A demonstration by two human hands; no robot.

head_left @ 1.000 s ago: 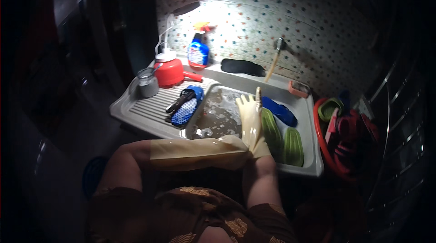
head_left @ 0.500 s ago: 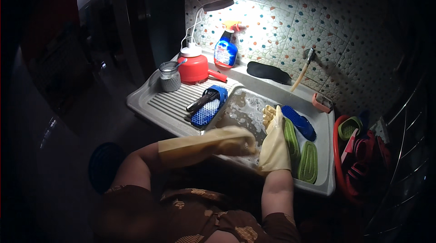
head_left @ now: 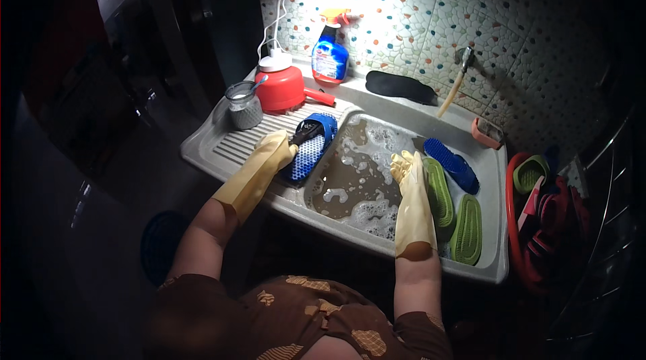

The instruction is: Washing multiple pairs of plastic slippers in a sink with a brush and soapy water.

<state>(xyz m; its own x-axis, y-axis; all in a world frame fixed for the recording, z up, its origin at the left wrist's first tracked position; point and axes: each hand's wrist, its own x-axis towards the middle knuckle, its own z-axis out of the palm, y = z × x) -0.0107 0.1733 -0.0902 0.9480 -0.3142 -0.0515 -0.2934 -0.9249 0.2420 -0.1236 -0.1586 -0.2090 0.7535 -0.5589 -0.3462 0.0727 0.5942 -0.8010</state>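
Both my hands wear long cream rubber gloves. My left hand (head_left: pixel 277 146) is closed round the end of a black scrubbing brush (head_left: pixel 308 132), which rests on a blue slipper (head_left: pixel 311 158) on the ridged drainboard. The brush's lower end is hidden by the glove. My right hand (head_left: pixel 408 170) is over the sudsy water (head_left: pixel 356 178) in the sink (head_left: pixel 496 225), palm up, fingers half curled and apart, with nothing visible in it. Next to it, inside the sink's right side, lie two green slipper soles (head_left: pixel 441 192) and a blue sole (head_left: pixel 454 166).
On the drainboard (head_left: pixel 219 151) stand a glass jar (head_left: pixel 245 114) and a red container (head_left: pixel 282 87) with a white lid. A blue spray bottle (head_left: pixel 330 57), a black insole (head_left: pixel 402 87) and a pink soap dish (head_left: pixel 487 132) line the back ledge. A tap hose (head_left: pixel 452 94) hangs above. Right: a red basin (head_left: pixel 515 239) of footwear.
My left hand has swung from over the sink to the drainboard and closed on the brush. My right hand stays over the water. The whole view has shifted slightly.
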